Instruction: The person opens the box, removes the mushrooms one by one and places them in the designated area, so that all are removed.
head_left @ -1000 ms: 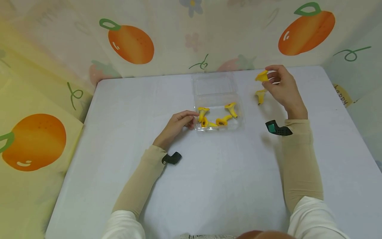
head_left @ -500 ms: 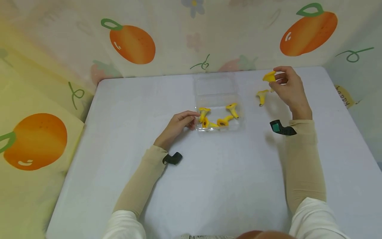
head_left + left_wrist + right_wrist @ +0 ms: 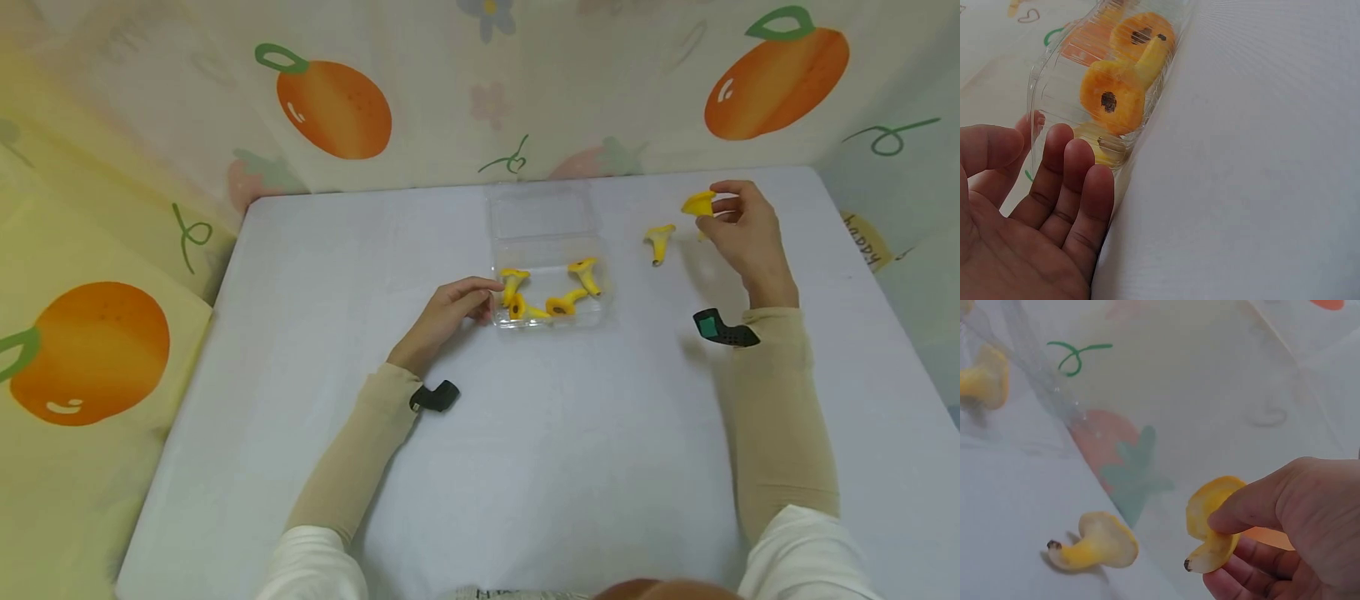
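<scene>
Pinched between the thumb and fingers of my right hand (image 3: 746, 233) is a yellow trumpet-shaped mushroom (image 3: 1213, 519), raised above the table at the back right. A second yellow mushroom (image 3: 660, 242) lies on the table to the left of that hand. Near the middle stands a clear plastic clamshell box (image 3: 551, 323), its lid (image 3: 540, 210) folded back. Several mushrooms lie inside it, among them one (image 3: 1110, 97) with a dark spot in its orange cap. At the box's left side, my left hand (image 3: 453, 308) touches the wall with loosely bent fingers (image 3: 1088, 187).
White cloth covers the table (image 3: 570, 467). A patterned curtain (image 3: 435, 92) with printed fruit hangs along the back edge, and more of it hangs at the left. Dark wrist cameras sit on both beige sleeves (image 3: 780, 400).
My right hand has moved right and slightly nearer, carrying the mushroom away from the one on the table. The left hand and the box stay in place.
</scene>
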Tool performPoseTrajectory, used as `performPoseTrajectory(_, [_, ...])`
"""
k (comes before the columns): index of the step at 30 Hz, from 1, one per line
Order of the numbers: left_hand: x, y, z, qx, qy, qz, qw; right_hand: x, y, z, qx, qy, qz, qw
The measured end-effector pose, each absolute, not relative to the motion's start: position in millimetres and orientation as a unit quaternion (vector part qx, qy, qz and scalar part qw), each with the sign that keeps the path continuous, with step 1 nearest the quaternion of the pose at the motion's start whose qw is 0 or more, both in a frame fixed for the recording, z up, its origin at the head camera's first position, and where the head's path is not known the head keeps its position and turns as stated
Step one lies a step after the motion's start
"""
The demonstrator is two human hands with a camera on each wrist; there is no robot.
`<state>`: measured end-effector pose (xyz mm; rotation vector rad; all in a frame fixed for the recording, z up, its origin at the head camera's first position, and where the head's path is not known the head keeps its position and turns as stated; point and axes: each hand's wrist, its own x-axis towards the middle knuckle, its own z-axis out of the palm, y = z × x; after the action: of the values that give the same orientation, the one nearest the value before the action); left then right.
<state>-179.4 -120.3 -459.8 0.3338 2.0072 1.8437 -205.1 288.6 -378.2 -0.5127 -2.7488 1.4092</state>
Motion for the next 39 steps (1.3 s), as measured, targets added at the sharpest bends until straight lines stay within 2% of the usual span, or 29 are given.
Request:
performPoseTrajectory(8, [-179, -120, -462, 0.121, 0.722, 0.653, 0.192, -208, 295, -392, -0.190, -0.871, 0.452, -0.010])
performPoseTrajectory(28, [-181, -120, -460, 0.126, 0.719, 0.655, 0.197, -208, 301, -405, -0.175, -0.876, 0.450, -0.019])
performPoseTrajectory(39, [-179, -120, -460, 0.126, 0.719, 0.655, 0.195, -210, 304, -412, -0.178, -0.878, 0.442, -0.049])
